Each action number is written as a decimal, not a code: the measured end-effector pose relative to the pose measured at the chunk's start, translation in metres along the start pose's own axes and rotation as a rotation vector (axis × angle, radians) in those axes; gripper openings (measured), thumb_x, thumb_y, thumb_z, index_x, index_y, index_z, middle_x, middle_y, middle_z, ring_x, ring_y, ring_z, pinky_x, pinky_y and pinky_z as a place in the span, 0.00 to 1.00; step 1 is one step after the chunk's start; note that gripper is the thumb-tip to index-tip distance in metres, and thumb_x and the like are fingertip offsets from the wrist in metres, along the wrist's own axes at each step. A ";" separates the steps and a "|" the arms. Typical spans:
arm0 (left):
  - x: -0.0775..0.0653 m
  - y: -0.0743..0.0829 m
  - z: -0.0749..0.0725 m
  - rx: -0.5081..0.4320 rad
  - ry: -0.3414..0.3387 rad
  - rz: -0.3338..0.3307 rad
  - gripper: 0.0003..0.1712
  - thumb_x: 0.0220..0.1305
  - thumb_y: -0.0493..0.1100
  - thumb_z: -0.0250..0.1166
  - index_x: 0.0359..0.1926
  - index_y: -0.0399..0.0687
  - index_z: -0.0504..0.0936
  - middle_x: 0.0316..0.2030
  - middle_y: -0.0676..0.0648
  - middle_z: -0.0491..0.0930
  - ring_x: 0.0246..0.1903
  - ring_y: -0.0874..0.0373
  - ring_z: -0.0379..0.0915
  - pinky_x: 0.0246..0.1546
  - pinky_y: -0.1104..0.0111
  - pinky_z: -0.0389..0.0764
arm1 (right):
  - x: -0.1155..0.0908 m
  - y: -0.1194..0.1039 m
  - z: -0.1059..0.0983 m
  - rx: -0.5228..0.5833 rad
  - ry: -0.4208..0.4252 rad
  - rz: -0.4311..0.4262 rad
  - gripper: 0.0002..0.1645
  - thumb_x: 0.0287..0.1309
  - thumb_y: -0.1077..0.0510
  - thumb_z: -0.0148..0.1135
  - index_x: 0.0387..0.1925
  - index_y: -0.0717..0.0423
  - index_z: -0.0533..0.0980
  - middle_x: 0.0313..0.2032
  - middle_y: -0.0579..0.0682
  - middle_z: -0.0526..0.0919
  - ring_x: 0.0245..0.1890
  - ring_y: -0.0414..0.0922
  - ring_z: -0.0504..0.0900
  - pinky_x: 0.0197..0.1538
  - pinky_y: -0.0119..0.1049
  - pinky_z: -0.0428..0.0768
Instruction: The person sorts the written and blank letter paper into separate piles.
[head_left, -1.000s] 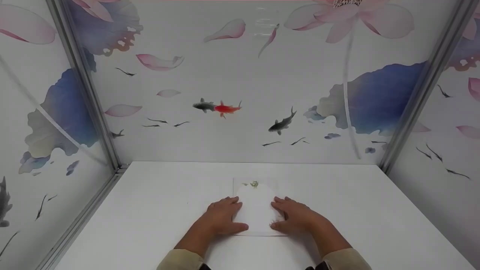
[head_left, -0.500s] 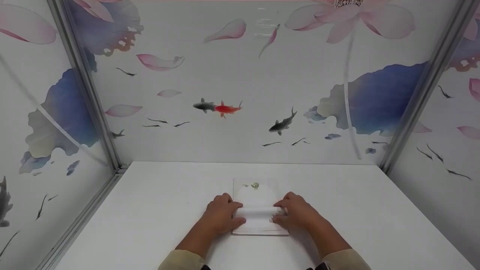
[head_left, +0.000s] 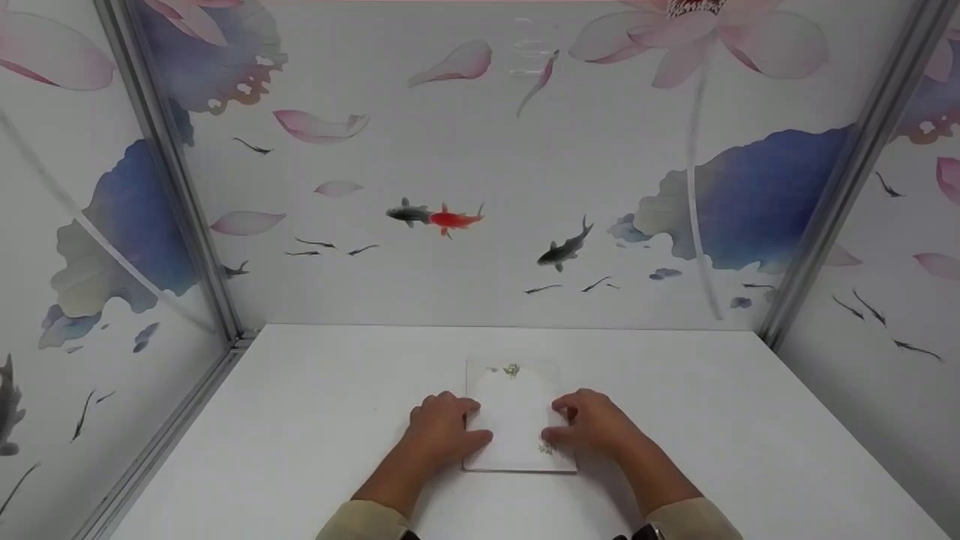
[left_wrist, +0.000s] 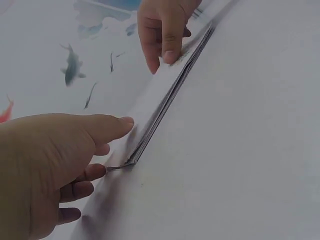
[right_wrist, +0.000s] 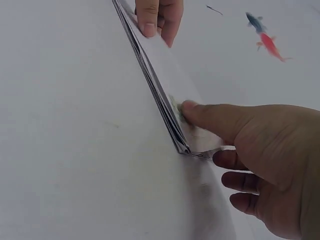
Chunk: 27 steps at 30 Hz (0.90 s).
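Note:
A thin stack of white paper sheets (head_left: 514, 420), printed with small green floral motifs near its top and lower right, lies on the white table. My left hand (head_left: 444, 429) grips its left side, thumb over the top sheet and fingers bent at the edge. On the opposite side, my right hand (head_left: 596, 424) holds the paper the same way, its thumb beside the lower print. Both wrist views show the layered near edge of the stack (left_wrist: 172, 92), with slight gaps between the sheets. In the right wrist view the right thumb (right_wrist: 197, 112) presses near the corner.
The white table (head_left: 337, 390) extends around the paper on all sides. Panels painted with lotus flowers, petals and fish (head_left: 566, 247) enclose it at the back and sides. Grey metal posts (head_left: 169, 165) stand at the back corners.
The top sheet bulged up across its middle half a second ago and now lies flatter. The fingers, spread on the paper a second ago, are now more bent at its sides.

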<state>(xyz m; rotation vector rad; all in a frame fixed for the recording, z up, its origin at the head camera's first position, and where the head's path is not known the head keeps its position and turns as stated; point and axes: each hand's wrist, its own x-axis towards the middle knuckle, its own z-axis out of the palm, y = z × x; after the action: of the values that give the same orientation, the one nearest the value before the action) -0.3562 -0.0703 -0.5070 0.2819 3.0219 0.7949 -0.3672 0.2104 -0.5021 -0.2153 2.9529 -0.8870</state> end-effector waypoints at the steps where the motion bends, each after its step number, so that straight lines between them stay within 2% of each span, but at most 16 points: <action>1: 0.000 0.001 0.000 -0.041 0.011 -0.015 0.33 0.63 0.61 0.75 0.65 0.53 0.85 0.40 0.52 0.79 0.43 0.54 0.71 0.54 0.51 0.77 | 0.000 -0.001 -0.001 0.023 0.008 0.023 0.32 0.55 0.42 0.82 0.59 0.50 0.86 0.41 0.46 0.84 0.43 0.45 0.77 0.50 0.45 0.81; 6: 0.001 0.003 0.000 -0.255 0.057 -0.101 0.29 0.68 0.49 0.74 0.66 0.43 0.82 0.46 0.48 0.85 0.46 0.55 0.77 0.57 0.53 0.84 | -0.001 -0.006 -0.004 0.142 0.063 0.135 0.31 0.66 0.48 0.75 0.65 0.59 0.81 0.48 0.54 0.87 0.43 0.46 0.84 0.52 0.45 0.87; 10: 0.002 0.004 0.000 -0.404 0.084 -0.177 0.27 0.69 0.43 0.72 0.66 0.41 0.82 0.48 0.46 0.85 0.48 0.54 0.80 0.54 0.57 0.87 | -0.002 -0.009 -0.003 0.277 0.069 0.214 0.28 0.67 0.57 0.71 0.66 0.63 0.79 0.48 0.57 0.87 0.40 0.46 0.85 0.44 0.39 0.88; 12: 0.002 0.004 0.000 -0.448 0.094 -0.188 0.25 0.69 0.41 0.72 0.64 0.40 0.82 0.48 0.46 0.85 0.47 0.55 0.81 0.53 0.59 0.88 | -0.003 -0.010 -0.003 0.320 0.074 0.234 0.27 0.67 0.59 0.70 0.65 0.63 0.80 0.47 0.57 0.87 0.40 0.46 0.85 0.43 0.38 0.88; 21: 0.003 0.002 -0.006 -0.533 0.124 -0.226 0.19 0.68 0.41 0.72 0.57 0.41 0.87 0.49 0.46 0.88 0.49 0.54 0.84 0.53 0.59 0.88 | -0.005 -0.012 -0.006 0.452 0.112 0.215 0.26 0.68 0.62 0.68 0.66 0.62 0.80 0.45 0.56 0.86 0.39 0.46 0.85 0.42 0.36 0.87; 27: 0.003 0.011 -0.004 -0.561 0.164 -0.245 0.16 0.70 0.43 0.70 0.56 0.46 0.88 0.47 0.48 0.87 0.47 0.56 0.83 0.50 0.62 0.88 | -0.006 -0.007 -0.014 0.531 0.100 0.224 0.26 0.72 0.62 0.64 0.69 0.60 0.78 0.48 0.57 0.85 0.41 0.46 0.88 0.48 0.38 0.90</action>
<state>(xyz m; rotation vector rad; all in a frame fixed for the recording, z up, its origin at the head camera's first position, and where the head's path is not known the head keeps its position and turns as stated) -0.3580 -0.0624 -0.4986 -0.1652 2.7257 1.6347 -0.3614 0.2128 -0.4867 0.1847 2.6202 -1.6225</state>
